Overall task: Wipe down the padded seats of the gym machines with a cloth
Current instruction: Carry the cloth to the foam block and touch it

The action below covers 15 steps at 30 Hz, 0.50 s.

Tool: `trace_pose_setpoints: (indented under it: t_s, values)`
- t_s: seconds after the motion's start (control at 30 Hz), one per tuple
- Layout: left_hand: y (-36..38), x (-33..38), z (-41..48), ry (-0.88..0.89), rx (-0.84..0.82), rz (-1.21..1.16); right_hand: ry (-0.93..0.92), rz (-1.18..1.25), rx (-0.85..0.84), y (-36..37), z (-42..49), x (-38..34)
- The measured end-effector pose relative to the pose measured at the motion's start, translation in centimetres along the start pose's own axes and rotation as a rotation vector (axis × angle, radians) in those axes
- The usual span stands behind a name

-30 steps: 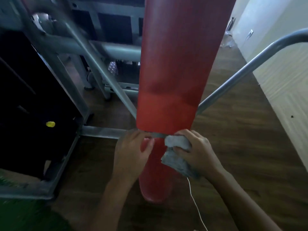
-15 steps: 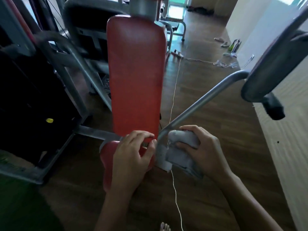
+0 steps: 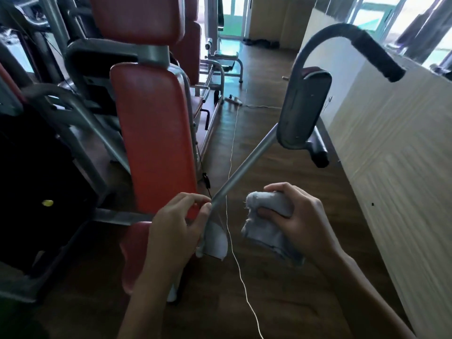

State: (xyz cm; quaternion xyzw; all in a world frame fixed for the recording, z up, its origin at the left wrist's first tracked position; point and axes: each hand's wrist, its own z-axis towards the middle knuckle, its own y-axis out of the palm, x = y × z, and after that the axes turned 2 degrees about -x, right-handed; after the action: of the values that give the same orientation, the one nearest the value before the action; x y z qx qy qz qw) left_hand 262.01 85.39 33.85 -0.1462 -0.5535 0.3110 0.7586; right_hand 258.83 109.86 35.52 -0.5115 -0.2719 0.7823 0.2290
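Since half a second ago the view has lifted and the right hand (image 3: pixel 302 222) has drawn the cloth (image 3: pixel 265 231) off to the right, so a gap now shows between it and the metal bar (image 3: pixel 247 162), with the thin white cord (image 3: pixel 242 277) hanging down through that gap.

The right hand's fingers and thumb are wrapped round the cloth, which is bunched into a thick wad with a loose corner drooping below the palm. It looks soft, light and floppy (a towel sort of weave, as far as the blur allows), so it should be held gathered as it is, with a flat face pushed forward under the fingers; a dangling edge could catch on the bar or the cord.

The left hand (image 3: pixel 176 225) sits at the foot of the red back pad (image 3: pixel 154 143), fingers curled by the lower end of the bar; whether it pinches anything there I cannot tell. Below it the red seat (image 3: pixel 133 253) sticks out, partly hidden by the forearm. Both pads look like smooth vinyl over foam: firm enough to press on, a little slick, and fixed to a heavy frame that should not shift under a wipe.

Further out the bar rises to a grey arm pad (image 3: pixel 303 108), above the dark wooden floor (image 3: pixel 281 302)
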Motion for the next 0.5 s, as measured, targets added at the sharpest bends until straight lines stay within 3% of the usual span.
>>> trace_pose_setpoints:
  t_s: [0.27,0.5]
  values:
    - [8.4,8.6,2.5,0.068,-0.053,-0.049,0.067,0.021,0.07,-10.1,-1.3,7.7]
    - [22.5,17.2,6.1,0.035,-0.031,-0.062,0.02,-0.049,0.078,-21.6,1.7,19.9]
